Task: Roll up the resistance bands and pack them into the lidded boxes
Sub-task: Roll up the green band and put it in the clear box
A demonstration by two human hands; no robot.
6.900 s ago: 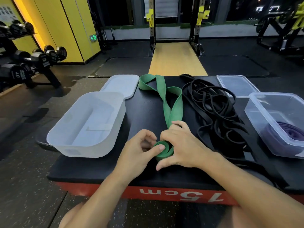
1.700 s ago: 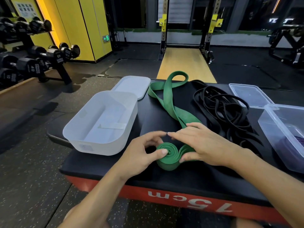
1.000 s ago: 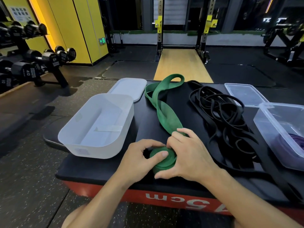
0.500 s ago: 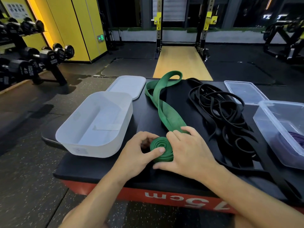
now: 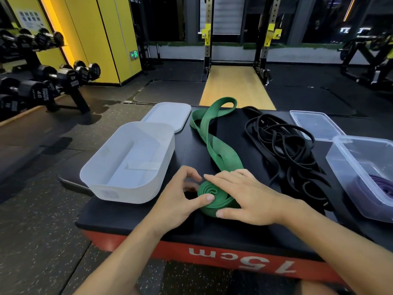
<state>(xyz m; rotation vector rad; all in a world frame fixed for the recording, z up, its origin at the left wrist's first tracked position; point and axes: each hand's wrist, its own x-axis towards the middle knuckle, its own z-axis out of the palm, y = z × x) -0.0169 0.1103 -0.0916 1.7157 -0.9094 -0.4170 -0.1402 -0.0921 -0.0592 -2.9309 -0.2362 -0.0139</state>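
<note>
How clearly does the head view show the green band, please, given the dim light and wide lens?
Head view: the green band is sharp, its coils readable; head view: the black bands blend into the dark platform; head view: straight lines bend toward the edges.

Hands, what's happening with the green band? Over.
Left hand pinches rolled green band; right hand presses on top. Tail unrolled. White box open; black bands aside.

Left grip [image 5: 180,194] pinches the green band [image 5: 212,191] at its coil, right grip [image 5: 248,199] flat across it; white box [image 5: 119,188] to its left, black bands [image 5: 287,150] to its right.
</note>
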